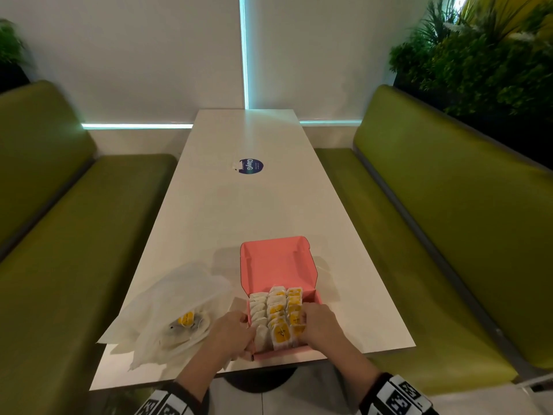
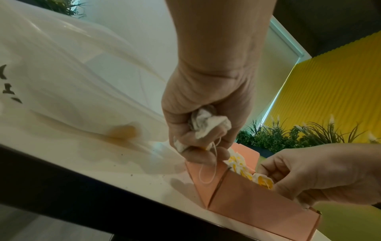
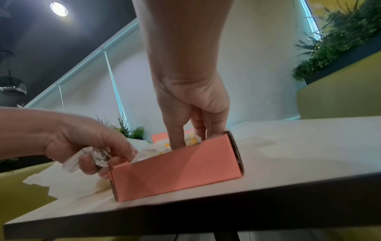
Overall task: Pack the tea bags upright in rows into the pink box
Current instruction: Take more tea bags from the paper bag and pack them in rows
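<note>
The pink box [image 1: 281, 353] stands open at the table's near edge, its lid leaning back. Three rows of tea bags [image 1: 278, 313] stand upright in it; the middle and right rows show yellow tags. My left hand [image 1: 236, 330] is at the box's near-left corner, fist curled round a bunch of crumpled tea bags [image 2: 206, 124] with a string hanging down. My right hand [image 1: 320, 324] reaches straight fingers [image 3: 177, 135] down into the near-right part of the box [image 3: 175, 166], against the right row. The fingertips are hidden inside.
A crumpled clear plastic bag [image 1: 179, 295] lies left of the box, with loose tea bags [image 1: 187, 319] in it. A round blue sticker [image 1: 250, 166] marks the table's middle. Green benches [image 1: 449, 235] flank the long white table [image 1: 239, 211].
</note>
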